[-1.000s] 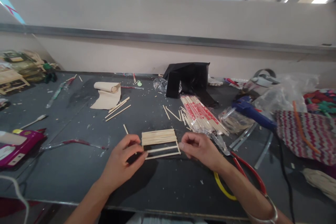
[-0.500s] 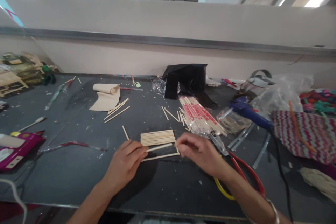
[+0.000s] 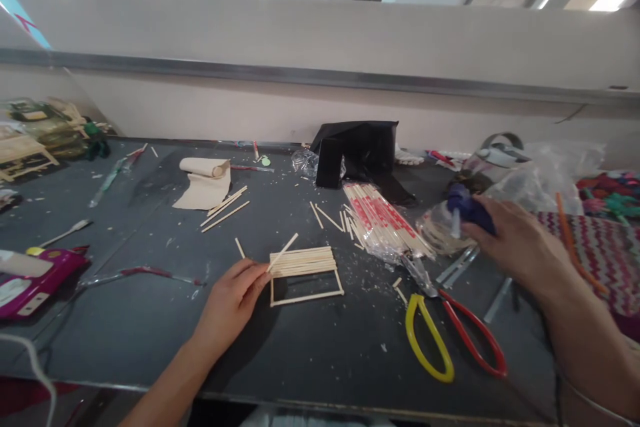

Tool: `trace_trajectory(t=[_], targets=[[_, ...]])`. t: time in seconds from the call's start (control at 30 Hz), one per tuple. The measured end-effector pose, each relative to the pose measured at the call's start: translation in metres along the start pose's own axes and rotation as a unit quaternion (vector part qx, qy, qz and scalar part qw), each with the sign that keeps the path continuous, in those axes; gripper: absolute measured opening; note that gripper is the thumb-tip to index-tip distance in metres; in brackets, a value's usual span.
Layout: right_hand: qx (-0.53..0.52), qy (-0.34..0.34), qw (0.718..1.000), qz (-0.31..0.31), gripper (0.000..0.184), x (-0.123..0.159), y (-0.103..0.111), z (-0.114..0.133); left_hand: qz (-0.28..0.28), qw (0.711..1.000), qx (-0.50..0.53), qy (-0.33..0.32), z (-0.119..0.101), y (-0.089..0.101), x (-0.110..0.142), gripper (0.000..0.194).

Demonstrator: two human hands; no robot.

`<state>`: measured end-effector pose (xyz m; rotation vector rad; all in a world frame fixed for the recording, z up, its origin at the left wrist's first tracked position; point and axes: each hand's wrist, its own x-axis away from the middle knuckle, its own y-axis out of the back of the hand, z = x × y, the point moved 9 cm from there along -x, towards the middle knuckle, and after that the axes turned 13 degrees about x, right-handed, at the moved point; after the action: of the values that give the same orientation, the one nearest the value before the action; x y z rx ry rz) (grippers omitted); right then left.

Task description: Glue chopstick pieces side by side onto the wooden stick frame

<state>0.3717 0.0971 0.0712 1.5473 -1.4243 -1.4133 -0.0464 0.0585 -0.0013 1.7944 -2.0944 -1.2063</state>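
Observation:
Between the fingertips of my left hand (image 3: 235, 300) is a thin wooden stick (image 3: 285, 250), tilted up to the right. It crosses over the left end of a small stick frame (image 3: 307, 297). The far part of that frame is covered by a row of sticks (image 3: 305, 260) laid side by side; its near part is an open rectangle. Off to the right, my right hand (image 3: 520, 247) is wrapped round a blue glue gun (image 3: 467, 207), whose nozzle points down and left. My fingers hide part of its handle.
Scissors (image 3: 430, 340) with one yellow and one red handle lie right of the frame. Packaged sticks (image 3: 385, 217) lie behind them. Loose sticks (image 3: 225, 210) and a cloth roll (image 3: 203, 180) are at the back left. A magenta device (image 3: 45, 280) stands at the far left.
My right hand has left the frame, moved right and taken hold of the glue gun. My left hand has lifted the stick from across the frame and tilted it upward.

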Motion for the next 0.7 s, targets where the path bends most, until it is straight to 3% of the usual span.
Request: trace_trajectory(t=[0.13,0.2,0.23,0.27,0.33,0.37,0.43,0.5,0.7], targets=[[-0.067,-0.04,0.989,-0.128,0.039,0.025,0.043,0.012,-0.028,0.999,0.022,0.023,0.003,0.007,-0.001,0.021],[-0.166,-0.073,0.974,-0.137,0.039,0.041,0.056,0.028,-0.039,0.998,0.03,0.03,0.003,0.009,0.0,0.021],[-0.23,-0.067,0.964,-0.111,0.039,0.048,0.056,0.043,-0.041,0.998,0.031,0.033,0.003,0.01,0.0,0.021],[-0.316,-0.017,0.948,-0.028,0.039,0.052,0.047,0.07,-0.043,0.998,0.031,0.035,0.003,0.011,0.0,0.021],[-0.464,0.082,0.874,0.119,0.04,0.066,0.033,0.128,-0.047,0.998,0.029,0.039,0.004,0.012,0.0,0.022],[-0.496,0.129,0.844,0.161,0.039,0.074,0.03,0.153,-0.05,0.997,0.029,0.041,0.005,0.012,0.001,0.022],[-0.495,0.201,0.827,0.173,0.034,0.084,0.031,0.188,-0.052,0.997,0.028,0.048,0.008,0.012,0.001,0.023],[-0.468,0.247,0.833,0.162,0.03,0.088,0.032,0.208,-0.055,0.997,0.028,0.052,0.011,0.012,0.002,0.023],[-0.438,0.3,0.832,0.165,0.031,0.093,0.034,0.234,-0.037,0.997,0.023,0.058,0.016,0.005,0.002,0.021]])
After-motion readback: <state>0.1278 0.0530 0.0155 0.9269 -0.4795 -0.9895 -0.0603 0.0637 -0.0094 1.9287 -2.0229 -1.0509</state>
